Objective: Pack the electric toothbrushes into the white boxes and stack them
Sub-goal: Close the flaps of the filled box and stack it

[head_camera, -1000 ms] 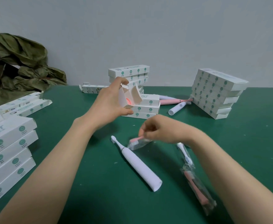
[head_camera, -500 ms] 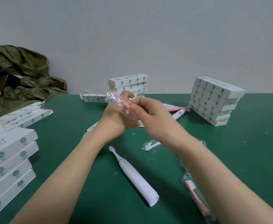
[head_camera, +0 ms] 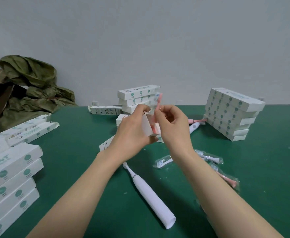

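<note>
Green table (head_camera: 75,169), grey wall behind it. The left hand (head_camera: 132,133) has its fingers curled round a small white box (head_camera: 147,126), held up over the middle of the table with its end flap open (something pink shows inside). The right hand (head_camera: 173,127) pinches a pink brush head (head_camera: 158,103) in a clear wrapper, standing up just above the open end. A white toothbrush (head_camera: 149,191) lies flat on the table, near the arms. Wrapped brush heads (head_camera: 163,162) lie beside the right arm. Stacks of white boxes sit at the left (head_camera: 12,169), the back (head_camera: 137,95) and the right (head_camera: 231,114).
</note>
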A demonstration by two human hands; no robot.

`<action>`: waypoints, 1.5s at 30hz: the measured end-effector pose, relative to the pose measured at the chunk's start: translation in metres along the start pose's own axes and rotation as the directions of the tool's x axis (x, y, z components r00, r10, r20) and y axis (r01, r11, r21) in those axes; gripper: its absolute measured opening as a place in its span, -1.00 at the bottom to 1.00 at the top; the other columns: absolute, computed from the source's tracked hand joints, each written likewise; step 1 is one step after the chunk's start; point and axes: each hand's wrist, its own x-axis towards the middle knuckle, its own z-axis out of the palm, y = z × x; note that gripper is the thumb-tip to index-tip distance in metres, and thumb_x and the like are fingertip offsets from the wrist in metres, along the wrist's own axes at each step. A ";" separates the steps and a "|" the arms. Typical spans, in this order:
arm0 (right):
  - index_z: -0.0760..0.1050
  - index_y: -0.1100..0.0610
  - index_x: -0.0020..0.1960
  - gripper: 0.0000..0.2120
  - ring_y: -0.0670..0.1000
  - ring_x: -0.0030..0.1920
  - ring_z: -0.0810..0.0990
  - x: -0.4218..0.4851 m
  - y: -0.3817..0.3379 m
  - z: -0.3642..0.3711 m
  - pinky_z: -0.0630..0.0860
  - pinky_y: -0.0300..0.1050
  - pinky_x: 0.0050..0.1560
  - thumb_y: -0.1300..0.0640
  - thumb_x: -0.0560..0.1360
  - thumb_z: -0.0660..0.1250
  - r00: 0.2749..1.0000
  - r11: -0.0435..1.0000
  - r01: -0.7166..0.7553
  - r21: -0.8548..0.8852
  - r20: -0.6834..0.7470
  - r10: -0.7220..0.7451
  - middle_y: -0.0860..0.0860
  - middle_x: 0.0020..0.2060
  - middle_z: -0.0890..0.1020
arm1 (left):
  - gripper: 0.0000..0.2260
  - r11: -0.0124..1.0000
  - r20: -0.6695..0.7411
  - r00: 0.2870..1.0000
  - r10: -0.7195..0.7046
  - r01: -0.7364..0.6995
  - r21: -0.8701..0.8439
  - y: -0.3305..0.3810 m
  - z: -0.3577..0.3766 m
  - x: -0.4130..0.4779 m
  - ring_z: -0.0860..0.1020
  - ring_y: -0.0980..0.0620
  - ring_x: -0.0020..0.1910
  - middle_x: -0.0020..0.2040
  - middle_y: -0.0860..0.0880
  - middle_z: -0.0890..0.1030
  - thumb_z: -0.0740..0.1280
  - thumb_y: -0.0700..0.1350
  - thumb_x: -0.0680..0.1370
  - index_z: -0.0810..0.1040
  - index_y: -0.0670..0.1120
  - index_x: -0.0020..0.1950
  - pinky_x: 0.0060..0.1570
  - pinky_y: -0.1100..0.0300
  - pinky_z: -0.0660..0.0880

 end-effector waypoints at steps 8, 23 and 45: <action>0.50 0.18 -0.16 -0.95 -0.11 -0.32 0.55 -0.001 -0.006 -0.006 0.43 -0.41 -0.27 0.26 0.47 0.29 0.990 0.982 0.140 -0.124 0.032 -0.137 0.00 -0.33 0.63 | -0.35 0.997 -0.049 0.998 0.025 -0.028 -0.065 0.001 -0.002 -0.001 0.49 0.02 -0.05 0.02 0.13 0.54 0.58 -0.06 0.24 0.33 0.09 0.22 -0.17 0.25 0.35; 0.51 0.05 -0.32 -0.85 -0.23 -0.47 0.42 0.000 -0.011 -0.012 0.30 -0.43 -0.43 0.20 0.41 0.37 0.980 0.933 0.187 -0.308 0.127 -0.155 -0.20 -0.57 0.48 | -0.37 0.983 -0.081 0.996 0.049 -0.062 -0.173 -0.001 0.002 -0.002 0.51 0.28 -0.15 -0.18 0.21 0.57 0.59 -0.08 0.20 0.30 0.35 0.02 -0.24 0.48 0.37; 0.60 0.12 0.06 -0.83 0.01 0.09 0.48 0.003 -0.017 -0.021 0.38 -0.18 -0.02 0.17 0.54 0.27 0.860 0.686 0.504 -0.524 0.238 -0.451 0.06 0.14 0.45 | -0.41 0.947 -0.091 0.995 0.049 -0.075 -0.311 0.007 -0.006 -0.004 0.50 0.13 -0.17 -0.23 0.21 0.56 0.58 -0.08 0.20 0.38 0.18 0.11 -0.11 0.25 0.43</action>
